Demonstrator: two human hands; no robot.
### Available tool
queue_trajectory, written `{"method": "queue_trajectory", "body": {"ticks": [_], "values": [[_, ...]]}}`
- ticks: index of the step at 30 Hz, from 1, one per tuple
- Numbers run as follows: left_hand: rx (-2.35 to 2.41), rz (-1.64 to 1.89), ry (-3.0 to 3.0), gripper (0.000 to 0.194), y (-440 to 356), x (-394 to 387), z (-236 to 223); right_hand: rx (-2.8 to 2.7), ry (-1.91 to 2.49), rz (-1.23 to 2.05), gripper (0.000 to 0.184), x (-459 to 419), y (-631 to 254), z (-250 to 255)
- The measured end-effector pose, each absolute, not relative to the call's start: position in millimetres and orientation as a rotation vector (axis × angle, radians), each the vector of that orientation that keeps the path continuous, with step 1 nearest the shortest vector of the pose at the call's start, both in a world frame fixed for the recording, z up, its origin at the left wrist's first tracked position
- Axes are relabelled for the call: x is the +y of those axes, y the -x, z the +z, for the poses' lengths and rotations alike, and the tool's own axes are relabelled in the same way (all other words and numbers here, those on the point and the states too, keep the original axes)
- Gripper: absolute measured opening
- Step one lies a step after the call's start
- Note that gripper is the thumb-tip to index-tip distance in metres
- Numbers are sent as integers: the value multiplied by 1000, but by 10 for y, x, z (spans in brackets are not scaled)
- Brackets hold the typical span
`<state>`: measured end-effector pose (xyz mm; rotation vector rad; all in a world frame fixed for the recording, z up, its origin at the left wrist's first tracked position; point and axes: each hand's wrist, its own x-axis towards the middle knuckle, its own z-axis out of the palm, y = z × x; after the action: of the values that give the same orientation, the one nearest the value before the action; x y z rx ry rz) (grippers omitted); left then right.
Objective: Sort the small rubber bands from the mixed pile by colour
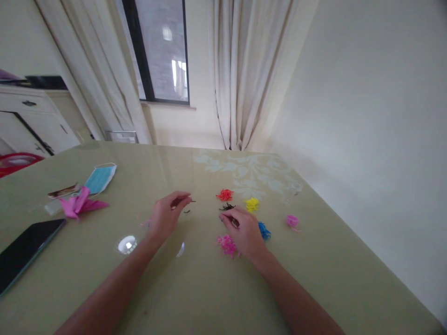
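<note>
My left hand (171, 211) is closed in a pinch over the table, with a short black strip (193, 201) sticking out at its fingertips. A second small black strip (187, 212) lies on the table just below those fingers. My right hand (244, 228) is also pinched, its fingertips at the near edge of a small heap of black strips (227, 206). Whatever sits between those fingers is too small to make out. Around it lie heaps of red strips (224, 194), yellow strips (251, 204), blue strips (264, 231) and pink strips (227, 245), the last two partly behind my right hand.
On the left of the glossy table (195, 288) are a black phone (30, 246), a pink folded-paper bird (78, 204), a blue face mask (100, 179) and a small clear round object (127, 244). A small pink bundle (292, 221) lies at right, near the wall (377, 139).
</note>
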<state>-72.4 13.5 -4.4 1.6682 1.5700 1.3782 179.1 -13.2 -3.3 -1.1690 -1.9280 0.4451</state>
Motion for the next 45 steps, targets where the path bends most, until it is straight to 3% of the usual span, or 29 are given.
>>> {"method": "queue_trajectory", "body": {"ticks": [5, 9, 12, 16, 37, 45], "values": [[1227, 1493, -1448, 34, 523, -53, 110, -1785, 1130, 629, 19, -220, -1710, 22], [1135, 1441, -1478, 27, 285, -216, 128, -1733, 1064, 771, 25, -243, -1699, 38], [1132, 1419, -1504, 21, 191, -272, 85, -1751, 1024, 739, 11, -257, -1714, 57], [1154, 1446, -1483, 18, 181, -282, 43, -1752, 1020, 719, 8, -286, -1729, 101], [1098, 1295, -1716, 10, 229, -351, 185, -1643, 1051, 788, 16, -322, -1782, 139], [995, 1295, -1400, 13, 222, -354, 255, -1620, 1038, 891, 23, -353, -1794, 129]]}}
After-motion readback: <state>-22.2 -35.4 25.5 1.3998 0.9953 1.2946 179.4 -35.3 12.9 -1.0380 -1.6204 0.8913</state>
